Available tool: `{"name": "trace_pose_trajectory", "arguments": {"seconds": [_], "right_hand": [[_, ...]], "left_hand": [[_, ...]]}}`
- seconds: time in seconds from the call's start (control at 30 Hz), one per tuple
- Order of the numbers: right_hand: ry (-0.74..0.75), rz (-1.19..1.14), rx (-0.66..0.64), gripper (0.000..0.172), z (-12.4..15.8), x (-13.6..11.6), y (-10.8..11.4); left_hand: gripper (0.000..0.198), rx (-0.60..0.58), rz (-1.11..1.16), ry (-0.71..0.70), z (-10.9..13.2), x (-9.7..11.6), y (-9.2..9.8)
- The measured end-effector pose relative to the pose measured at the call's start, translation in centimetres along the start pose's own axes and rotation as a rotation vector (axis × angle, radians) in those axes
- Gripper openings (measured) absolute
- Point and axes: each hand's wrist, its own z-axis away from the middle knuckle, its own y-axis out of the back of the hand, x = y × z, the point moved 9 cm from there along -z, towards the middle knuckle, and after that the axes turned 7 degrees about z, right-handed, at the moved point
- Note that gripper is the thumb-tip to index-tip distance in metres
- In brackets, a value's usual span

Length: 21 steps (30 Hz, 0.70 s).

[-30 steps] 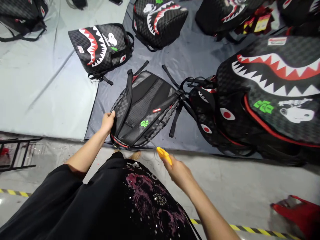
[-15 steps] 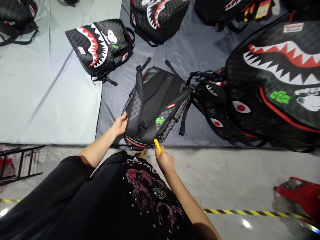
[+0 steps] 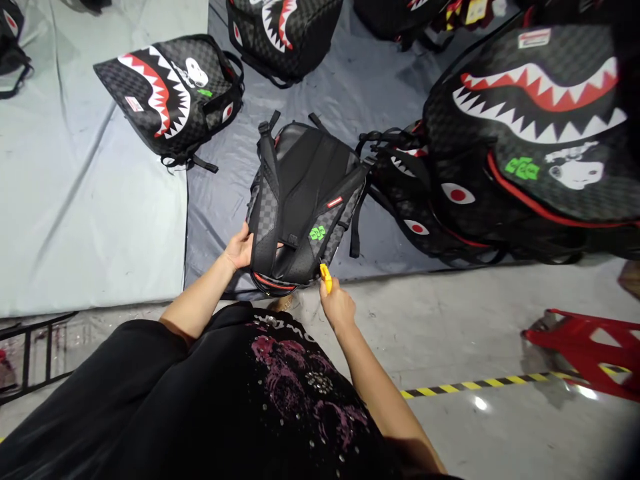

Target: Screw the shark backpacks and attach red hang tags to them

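A black checkered backpack [image 3: 305, 193] lies back-side up on a dark grey mat [image 3: 350, 93], its shoulder straps and a small green tag facing me. My left hand [image 3: 240, 248] grips its lower left edge, fingers curled round the fabric. My right hand [image 3: 338, 308] is closed on a small yellow-handled tool [image 3: 326, 276], whose tip touches the bag's lower right corner.
Several shark-mouth backpacks lie around: one [image 3: 170, 93] at upper left, one [image 3: 285, 30] at the top, a pile [image 3: 525, 133] on the right. A pale mat [image 3: 75, 220] covers the left. A red frame [image 3: 585, 343] and yellow-black floor tape [image 3: 470, 385] lie at right.
My right hand has brought the yellow tool from below the bag up against its lower corner. My left hand shifted further onto the bag's edge. My view has swung slightly.
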Motion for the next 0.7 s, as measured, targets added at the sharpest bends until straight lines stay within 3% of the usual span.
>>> {"name": "trace_pose_trajectory", "arguments": {"seconds": [0.2,0.4,0.57,0.7], "right_hand": [[0.006,-0.020,-0.026,0.049,1.9,1.2,0.4],[-0.022,-0.079,-0.032,0.049,2.2,2.1,0.5],[0.001,-0.173,-0.068,0.047,7.4,4.3,-0.4],[0.089,-0.148,-0.228,0.045,10.3,2.3,-2.5]], "left_hand": [[0.081,-0.012,0.037,-0.090,-0.8,1.2,-1.0],[0.074,0.031,0.091,-0.160,-1.9,1.0,-1.4],[0.070,0.053,0.116,-0.176,-2.0,1.4,-1.6],[0.069,0.075,0.078,-0.148,-2.5,1.4,-1.9]]}}
